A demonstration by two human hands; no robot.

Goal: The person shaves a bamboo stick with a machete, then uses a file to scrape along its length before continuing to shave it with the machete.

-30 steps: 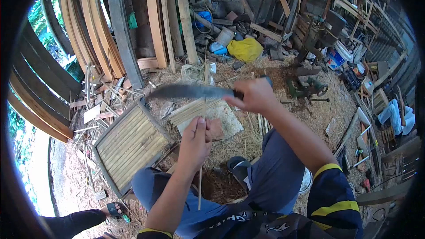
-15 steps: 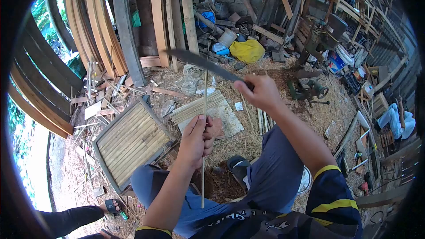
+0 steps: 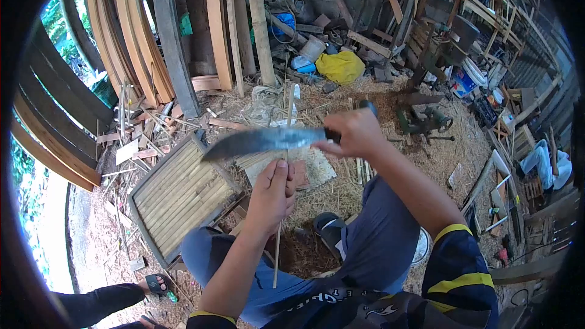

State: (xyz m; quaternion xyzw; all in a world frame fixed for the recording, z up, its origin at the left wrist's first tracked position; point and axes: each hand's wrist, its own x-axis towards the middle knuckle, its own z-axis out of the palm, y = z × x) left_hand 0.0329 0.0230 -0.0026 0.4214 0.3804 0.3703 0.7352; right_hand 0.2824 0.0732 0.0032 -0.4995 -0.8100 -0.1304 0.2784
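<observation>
Knife (image 3: 262, 141): grey metal blade, dull sheen, blurred; handle dark, probably wood or plastic.
Stick (image 3: 280, 207): thin split bamboo, pale, matt, dry.
Panel (image 3: 180, 198): bamboo slats in a grey weathered wooden frame, rough.
Planks (image 3: 216, 24): bare sawn wood, matt.
Bag (image 3: 339, 66): yellow plastic, slightly glossy.
Trousers (image 3: 378, 237): blue-grey cloth, matt.
Ground (image 3: 445, 158): straw and shavings, coarse.

Single head-worn view, forward and down, close over the lap and littered workshop floor (image 3: 378, 183).
</observation>
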